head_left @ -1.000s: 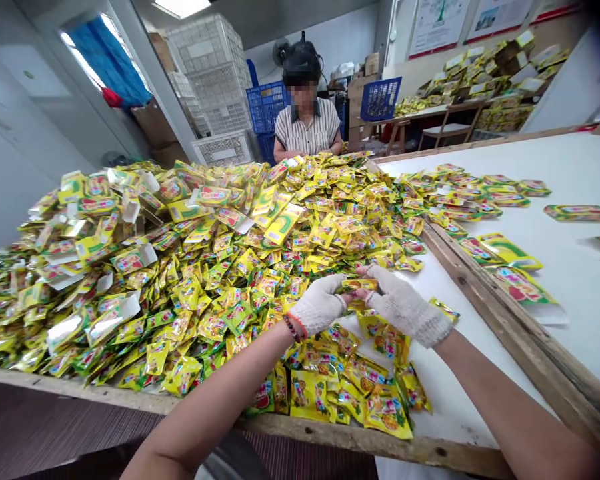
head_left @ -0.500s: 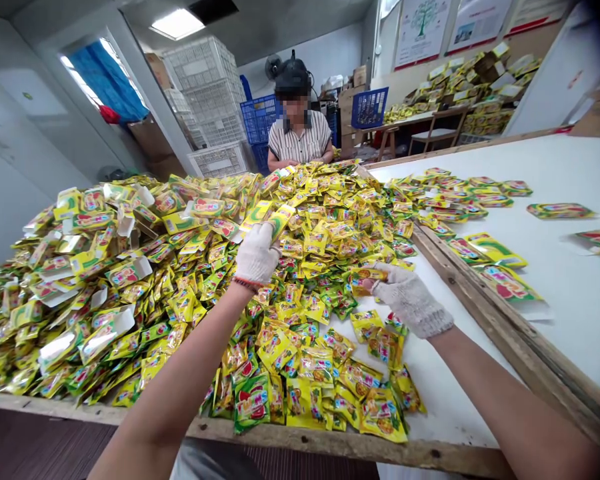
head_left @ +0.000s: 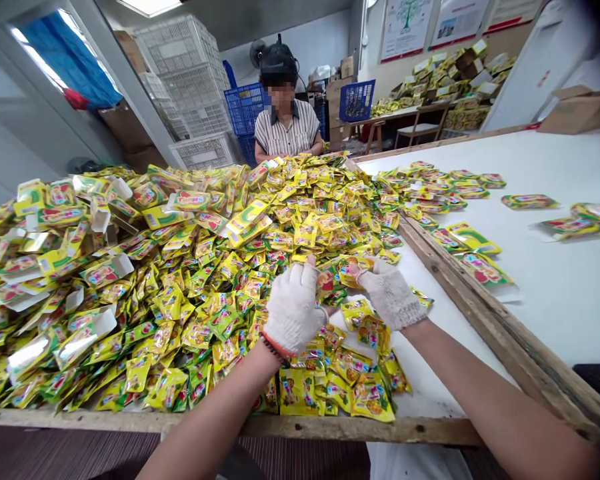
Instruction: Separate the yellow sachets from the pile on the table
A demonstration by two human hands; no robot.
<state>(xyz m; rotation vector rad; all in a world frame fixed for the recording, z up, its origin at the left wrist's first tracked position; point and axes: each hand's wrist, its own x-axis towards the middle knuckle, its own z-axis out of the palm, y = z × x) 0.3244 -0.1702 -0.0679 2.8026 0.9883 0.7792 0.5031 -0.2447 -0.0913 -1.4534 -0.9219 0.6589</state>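
A white worktop (head_left: 440,373) edged with rough wooden rails (head_left: 460,280) carries a broad heap of yellow-and-green sachets (head_left: 260,227), which covers it from the near edge to the far edge. Open printed cartons (head_left: 100,270) lie mixed into the heap toward the left edge. Beyond the right rail, a second white table (head_left: 555,293) holds scattered sachets and flat cartons. At the far edge a co-worker in a striped shirt (head_left: 286,127) faces the heap. Behind that person stand stacked white crates (head_left: 190,73) and blue crates (head_left: 244,107). A blue curtain (head_left: 65,60) hangs at the left, and posters (head_left: 405,20) hang on the back wall.

Both of the person's hands are gloved and hover over the near right part of the heap, close together. The right hand (head_left: 387,293) pinches a small stack of sachets (head_left: 356,265) between thumb and fingers, just above the heap's edge where the bare worktop begins. The left hand (head_left: 295,300) shows its back to the camera with its fingers curled under, just left of that stack. Whether it grips a sachet cannot be told.
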